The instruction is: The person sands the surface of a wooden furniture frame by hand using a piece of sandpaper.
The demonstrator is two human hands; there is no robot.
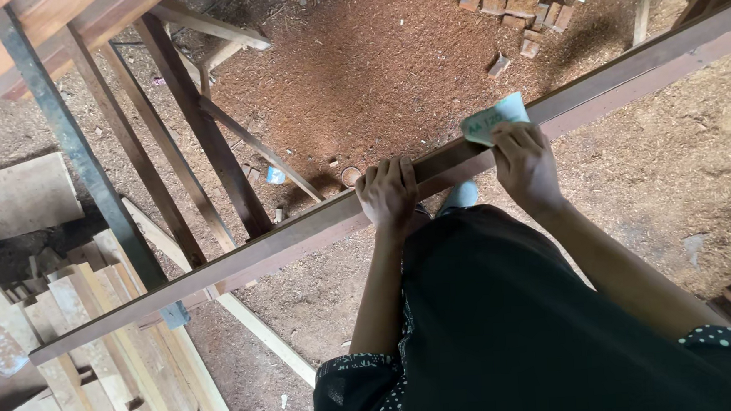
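A long brown wooden plank [300,230] runs slantwise across the view, from lower left to upper right. My left hand [387,192] grips it from above, fingers curled over its far edge. To the right, my right hand [524,162] presses a pale green sheet of sandpaper [494,119] flat on the plank's top face. My black garment fills the lower right.
The floor [392,71] is covered in reddish sawdust. Several small wood blocks [515,6] lie at the top. Stacked pale boards [98,345] sit lower left, a dark metal bar [79,154] and slanted timbers [203,131] stand to the left.
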